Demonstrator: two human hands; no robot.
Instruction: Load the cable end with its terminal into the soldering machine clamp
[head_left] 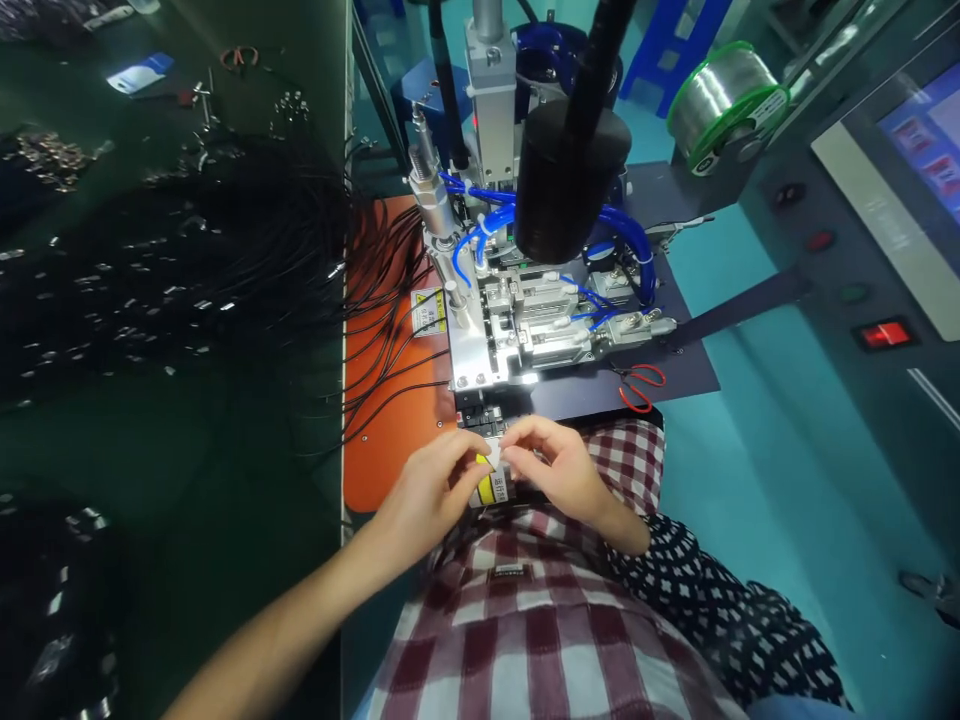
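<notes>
My left hand (431,490) and my right hand (551,465) meet at the near end of a metal fixture machine (517,320), just above my plaid shirt. Their fingertips pinch a small white piece (493,455) between them, over a yellow-and-black warning label (487,488) on the machine's front block. What exactly the piece is I cannot tell; most of it is hidden by the fingers. Black cables (390,350) trail from the left onto an orange mat (382,420) beside the left hand.
A big heap of black cables with metal ends (165,270) covers the green table at left. Red-handled scissors (637,385) lie on the dark base plate. A solder wire spool (724,95), blue air hoses (480,215), a black cylinder (570,180) and a control panel with a red switch (885,333) stand behind and right.
</notes>
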